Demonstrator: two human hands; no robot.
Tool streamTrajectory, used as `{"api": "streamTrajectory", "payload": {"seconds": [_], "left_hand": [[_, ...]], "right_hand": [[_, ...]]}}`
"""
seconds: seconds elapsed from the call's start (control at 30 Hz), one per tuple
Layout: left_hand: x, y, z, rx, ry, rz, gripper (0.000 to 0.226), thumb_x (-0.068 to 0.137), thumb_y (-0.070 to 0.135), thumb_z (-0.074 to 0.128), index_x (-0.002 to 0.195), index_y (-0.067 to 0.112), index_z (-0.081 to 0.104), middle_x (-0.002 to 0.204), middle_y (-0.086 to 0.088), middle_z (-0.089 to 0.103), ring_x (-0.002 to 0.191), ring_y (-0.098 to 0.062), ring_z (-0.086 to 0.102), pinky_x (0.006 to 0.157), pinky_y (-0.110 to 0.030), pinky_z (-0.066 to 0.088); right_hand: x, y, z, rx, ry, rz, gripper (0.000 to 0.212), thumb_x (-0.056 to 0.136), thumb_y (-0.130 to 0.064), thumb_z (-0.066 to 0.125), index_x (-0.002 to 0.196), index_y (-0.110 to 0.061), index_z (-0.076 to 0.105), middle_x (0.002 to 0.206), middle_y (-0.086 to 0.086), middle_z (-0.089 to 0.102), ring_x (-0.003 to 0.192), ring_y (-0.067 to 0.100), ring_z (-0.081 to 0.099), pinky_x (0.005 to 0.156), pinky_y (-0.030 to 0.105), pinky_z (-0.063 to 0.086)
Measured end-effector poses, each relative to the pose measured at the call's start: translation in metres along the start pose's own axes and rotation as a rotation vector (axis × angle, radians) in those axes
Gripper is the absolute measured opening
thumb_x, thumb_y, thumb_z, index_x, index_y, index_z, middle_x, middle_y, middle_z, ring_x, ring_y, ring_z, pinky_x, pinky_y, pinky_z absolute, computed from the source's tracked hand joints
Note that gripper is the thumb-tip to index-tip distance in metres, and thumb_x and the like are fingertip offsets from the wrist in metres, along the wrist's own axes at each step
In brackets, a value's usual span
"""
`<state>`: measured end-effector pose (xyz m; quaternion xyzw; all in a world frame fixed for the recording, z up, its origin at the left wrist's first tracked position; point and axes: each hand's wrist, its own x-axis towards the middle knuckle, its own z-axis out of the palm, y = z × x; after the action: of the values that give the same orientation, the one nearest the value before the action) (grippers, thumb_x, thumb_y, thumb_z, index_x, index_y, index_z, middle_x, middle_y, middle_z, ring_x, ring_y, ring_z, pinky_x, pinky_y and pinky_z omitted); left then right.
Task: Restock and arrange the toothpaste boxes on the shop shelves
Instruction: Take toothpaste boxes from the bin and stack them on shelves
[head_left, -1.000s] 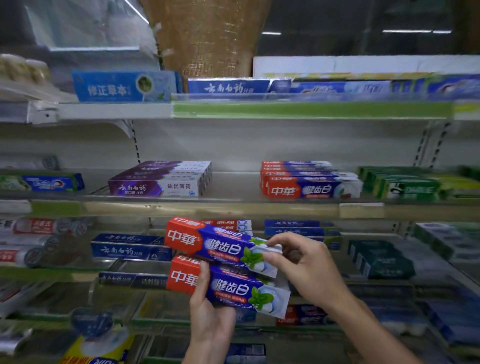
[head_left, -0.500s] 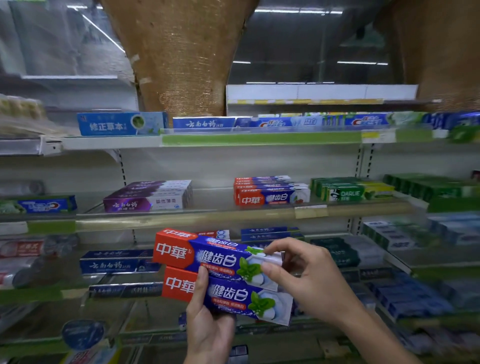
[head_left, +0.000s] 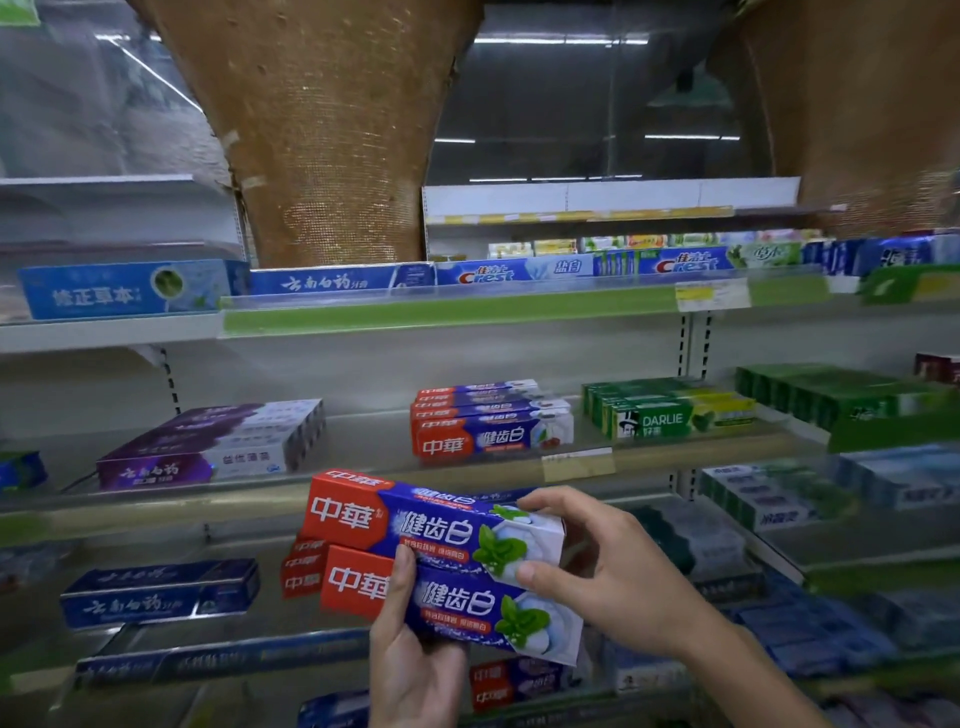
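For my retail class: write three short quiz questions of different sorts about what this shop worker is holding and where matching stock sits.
1. True or false: the right hand grips the upper box.
2. Which hand supports the lower box? A left hand B right hand
3. Fill in: the matching stack sits left of the ____ boxes.

Key: 1 true; 2 A; 3 green.

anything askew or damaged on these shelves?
No damage visible. The purple box stack on the middle shelf sits angled to the shelf edge, while the red-and-blue stack beside it faces front. Left hand and right hand hold two intact red-and-blue boxes.
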<state>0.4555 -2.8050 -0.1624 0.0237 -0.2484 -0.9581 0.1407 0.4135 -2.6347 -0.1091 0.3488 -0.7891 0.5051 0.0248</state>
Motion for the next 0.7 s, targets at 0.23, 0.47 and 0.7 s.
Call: {"api": "streamTrajectory", "payload": {"seconds": [0.23, 0.47, 0.7], "left_hand": [[0.058, -0.026, 0.025, 0.036, 0.09, 0.055, 0.12, 0.01, 0.035, 0.097, 0.122, 0.013, 0.059, 0.109, -0.017, 0.071, 0.091, -0.03, 0.071, 0.075, -0.049, 0.058], [0.082, -0.039, 0.032, -0.006, 0.159, 0.109, 0.114, 0.007, 0.036, 0.096, 0.114, 0.017, 0.06, 0.1, -0.011, 0.075, 0.082, -0.024, 0.074, 0.069, -0.044, 0.059], [0.081, -0.039, 0.036, -0.013, 0.185, 0.118, 0.115, 0.009, 0.036, 0.097, 0.116, 0.016, 0.06, 0.106, -0.012, 0.073, 0.085, -0.026, 0.073, 0.078, -0.047, 0.056]], "right_hand": [[0.052, 0.038, -0.041, 0.141, -0.002, -0.031, 0.05, 0.064, -0.044, 0.081, 0.108, -0.036, 0.059, 0.115, -0.009, 0.068, 0.106, 0.01, 0.066, 0.083, 0.042, 0.058], [0.072, 0.063, -0.054, 0.207, -0.064, -0.006, 0.049, 0.073, -0.011, 0.079, 0.114, -0.026, 0.056, 0.116, -0.007, 0.066, 0.099, 0.006, 0.068, 0.069, 0.023, 0.057], [0.074, 0.071, -0.054, 0.233, -0.034, -0.01, 0.045, 0.071, -0.021, 0.081, 0.109, -0.032, 0.06, 0.111, -0.008, 0.07, 0.1, 0.008, 0.068, 0.075, 0.03, 0.058]]}}
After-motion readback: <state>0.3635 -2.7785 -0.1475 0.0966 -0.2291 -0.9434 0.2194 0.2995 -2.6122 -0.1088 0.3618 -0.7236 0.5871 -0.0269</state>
